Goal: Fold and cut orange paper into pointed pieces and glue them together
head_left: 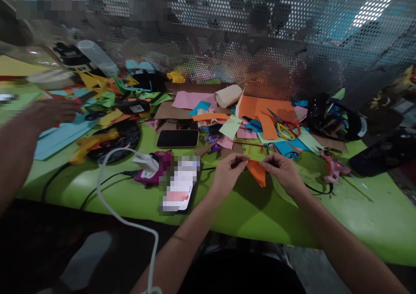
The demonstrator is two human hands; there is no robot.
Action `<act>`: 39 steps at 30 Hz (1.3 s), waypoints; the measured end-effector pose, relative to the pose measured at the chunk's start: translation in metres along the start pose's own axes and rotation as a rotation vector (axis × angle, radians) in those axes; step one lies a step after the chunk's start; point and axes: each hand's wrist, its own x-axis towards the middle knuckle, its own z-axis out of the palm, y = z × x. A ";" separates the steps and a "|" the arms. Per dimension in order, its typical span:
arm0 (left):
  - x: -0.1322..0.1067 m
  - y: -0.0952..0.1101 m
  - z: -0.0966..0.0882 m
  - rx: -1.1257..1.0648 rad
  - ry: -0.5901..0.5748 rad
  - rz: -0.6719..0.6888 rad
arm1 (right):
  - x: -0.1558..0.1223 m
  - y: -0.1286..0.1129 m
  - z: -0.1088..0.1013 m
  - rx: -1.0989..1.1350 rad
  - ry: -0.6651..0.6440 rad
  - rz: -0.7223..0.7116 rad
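Between my two hands hangs a folded piece of orange paper [258, 172], its pointed end hanging down above the green table. My left hand [230, 172] pinches its upper left edge between thumb and fingers. At the upper right edge, my right hand [282, 172] grips it the same way. Just beyond my hands lie scissors [286, 128] with yellow and red handles, among cut scraps of orange, blue, pink and pale green paper. A pink glue gun [334, 166] rests to the right of my right hand.
A lit phone [180, 185], a dark phone [177, 138] and a purple tissue pack [156, 168] lie left of my hands. A white cable [125, 220] loops across the table edge. Another person's hand [53, 112] reaches in at left, near a yellow glue gun [94, 144]. Perforated metal stands behind.
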 end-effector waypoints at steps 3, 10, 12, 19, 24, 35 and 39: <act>0.000 -0.001 -0.001 0.037 0.000 0.010 | 0.000 -0.002 -0.001 -0.002 -0.021 0.005; -0.001 0.006 0.000 0.088 -0.009 0.006 | 0.000 0.002 0.000 -0.026 -0.015 -0.013; -0.001 0.008 0.000 0.089 -0.022 -0.022 | 0.000 0.003 0.000 -0.007 -0.022 0.005; -0.003 0.011 0.000 0.254 -0.148 -0.030 | 0.001 0.003 0.000 0.106 -0.048 0.072; -0.001 0.011 0.000 0.145 -0.144 -0.144 | 0.000 -0.002 -0.001 0.118 -0.085 0.078; -0.001 0.007 -0.002 -0.053 -0.179 -0.269 | -0.005 -0.007 -0.001 -0.122 -0.004 -0.263; -0.004 0.012 -0.001 0.204 -0.190 0.013 | -0.003 -0.006 0.000 0.055 -0.008 -0.087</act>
